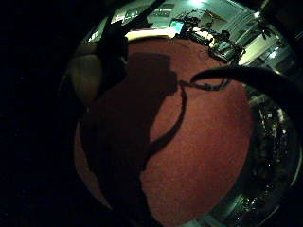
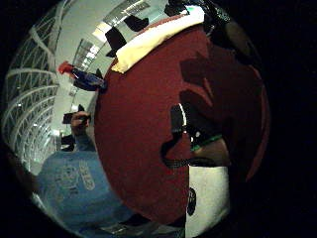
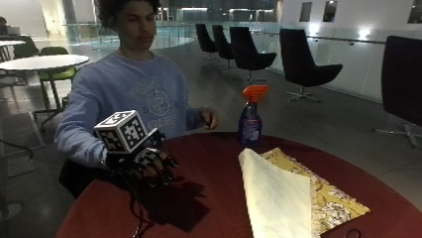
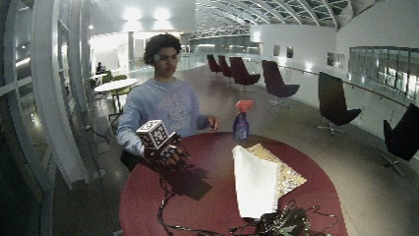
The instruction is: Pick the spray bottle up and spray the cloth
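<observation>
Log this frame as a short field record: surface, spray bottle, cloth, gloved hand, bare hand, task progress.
surface: round red table
spray bottle: blue spray bottle with an orange trigger head, upright near the table's far edge, untouched
cloth: cloth, cream with a yellow patterned side, folded, lying on the table nearer the camera than the bottle
gloved hand: right hand above the table near the person's edge, fingers hanging relaxed, holding nothing, apart from the bottle
bare hand: left hand at the table's far edge, beside the bottle, not touching it
task progress: bottle not yet picked up
</observation>
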The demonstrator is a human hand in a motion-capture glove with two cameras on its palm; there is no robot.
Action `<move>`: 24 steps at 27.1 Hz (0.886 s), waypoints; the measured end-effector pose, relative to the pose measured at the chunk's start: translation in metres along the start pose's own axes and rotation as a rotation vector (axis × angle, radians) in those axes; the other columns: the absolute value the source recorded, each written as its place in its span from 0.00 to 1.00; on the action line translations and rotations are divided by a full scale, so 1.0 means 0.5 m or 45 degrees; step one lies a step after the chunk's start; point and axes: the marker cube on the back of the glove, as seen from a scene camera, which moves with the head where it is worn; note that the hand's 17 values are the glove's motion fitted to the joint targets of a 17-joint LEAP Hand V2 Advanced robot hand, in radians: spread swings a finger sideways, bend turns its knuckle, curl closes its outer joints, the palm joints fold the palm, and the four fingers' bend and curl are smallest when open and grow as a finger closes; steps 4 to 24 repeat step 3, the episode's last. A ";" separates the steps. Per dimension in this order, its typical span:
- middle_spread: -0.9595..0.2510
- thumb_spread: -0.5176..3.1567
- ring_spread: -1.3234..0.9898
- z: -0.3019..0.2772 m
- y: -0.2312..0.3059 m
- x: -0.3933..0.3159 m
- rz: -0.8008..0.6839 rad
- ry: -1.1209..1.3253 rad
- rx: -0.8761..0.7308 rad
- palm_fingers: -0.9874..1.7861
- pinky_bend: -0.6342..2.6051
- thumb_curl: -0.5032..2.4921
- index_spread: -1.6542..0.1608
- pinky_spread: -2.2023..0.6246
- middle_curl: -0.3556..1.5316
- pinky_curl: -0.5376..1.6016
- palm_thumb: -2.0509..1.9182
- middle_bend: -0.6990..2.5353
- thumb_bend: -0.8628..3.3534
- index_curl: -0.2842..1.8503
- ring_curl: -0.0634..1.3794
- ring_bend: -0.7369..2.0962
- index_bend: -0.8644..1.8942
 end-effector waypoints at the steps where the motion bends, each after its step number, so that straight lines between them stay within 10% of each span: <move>1: 0.76 0.44 0.57 0.001 0.001 0.000 0.001 0.002 0.003 0.65 0.26 0.32 0.73 0.85 0.42 0.42 0.71 0.30 0.20 0.25 0.29 0.38 0.36; 24: 0.76 0.44 0.57 0.001 0.001 -0.002 0.002 0.005 0.008 0.65 0.26 0.32 0.73 0.85 0.42 0.42 0.71 0.30 0.20 0.25 0.29 0.38 0.36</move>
